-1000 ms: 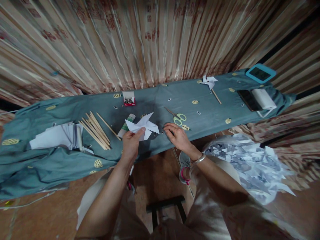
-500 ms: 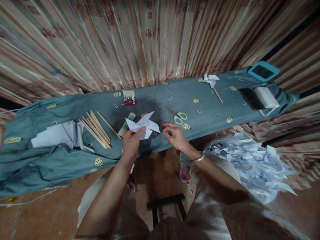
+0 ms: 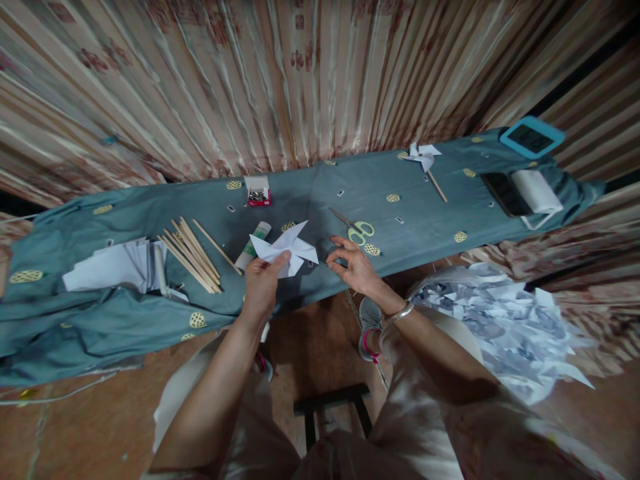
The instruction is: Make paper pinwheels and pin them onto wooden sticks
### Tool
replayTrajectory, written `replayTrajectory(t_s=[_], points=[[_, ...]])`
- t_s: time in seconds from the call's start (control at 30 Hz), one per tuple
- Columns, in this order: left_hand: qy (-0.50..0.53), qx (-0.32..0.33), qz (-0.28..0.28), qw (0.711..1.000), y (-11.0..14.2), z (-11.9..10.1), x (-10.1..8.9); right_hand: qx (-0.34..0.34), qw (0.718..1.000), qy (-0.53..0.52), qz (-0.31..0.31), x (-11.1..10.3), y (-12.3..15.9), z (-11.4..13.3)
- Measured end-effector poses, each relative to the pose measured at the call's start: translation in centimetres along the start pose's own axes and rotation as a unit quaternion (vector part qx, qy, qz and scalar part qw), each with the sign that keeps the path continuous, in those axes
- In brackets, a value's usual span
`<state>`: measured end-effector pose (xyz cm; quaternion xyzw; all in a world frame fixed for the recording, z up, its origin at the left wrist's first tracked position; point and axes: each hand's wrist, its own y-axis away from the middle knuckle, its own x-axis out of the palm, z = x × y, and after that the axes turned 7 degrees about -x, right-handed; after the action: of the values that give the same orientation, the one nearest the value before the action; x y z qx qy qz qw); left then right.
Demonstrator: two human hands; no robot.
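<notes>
A white paper pinwheel (image 3: pixel 298 248) is in my left hand (image 3: pixel 264 281), the thumb lying near its middle and the fingers hidden beneath. To the right of it, my right hand (image 3: pixel 354 267) hovers over the table edge with fingers bent and apart, holding nothing that I can see. Green-handled scissors (image 3: pixel 356 229) lie just beyond that hand. Partly covered by the pinwheel is a green and white glue stick (image 3: pixel 254 245). A small red and white box (image 3: pixel 259 193) of metal pins stands open behind it.
Several wooden sticks (image 3: pixel 193 257) and a stack of white paper (image 3: pixel 117 267) lie on the left. A pinwheel on a stick (image 3: pixel 425 159), a phone (image 3: pixel 503 195) and a blue-framed device (image 3: pixel 533 137) sit at right. Below the table is a bag of paper scraps (image 3: pixel 500 327).
My right hand has drawn slightly right, away from the pinwheel, and its fingers have spread a little. The left hand still holds the pinwheel in nearly the same place.
</notes>
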<state>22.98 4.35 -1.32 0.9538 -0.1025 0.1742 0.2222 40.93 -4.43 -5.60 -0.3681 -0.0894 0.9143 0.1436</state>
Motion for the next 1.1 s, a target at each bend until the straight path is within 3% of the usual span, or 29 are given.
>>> replayTrajectory(t_s=[0.33, 0.5, 0.83, 1.1], points=[[-0.014, -0.012, 0.005, 1.0, 0.2, 0.5, 0.4, -0.018, 0.999, 0.026, -0.034, -0.7, 0.1, 0.6], [-0.014, -0.022, 0.009, 1.0, 0.1, 1.0, 0.6, -0.033, 0.998, 0.05, -0.01, -0.2, 0.1, 1.1], [0.012, -0.088, 0.042, 0.995, 0.1, 0.5, 0.8, -0.016, 0.999, 0.039, -0.021, 0.2, -0.2, 1.0], [0.027, -0.015, 0.025, 0.999, -1.0, -1.0, -0.3, -0.008, 0.999, 0.002, -0.032, -0.2, -0.6, 1.0]])
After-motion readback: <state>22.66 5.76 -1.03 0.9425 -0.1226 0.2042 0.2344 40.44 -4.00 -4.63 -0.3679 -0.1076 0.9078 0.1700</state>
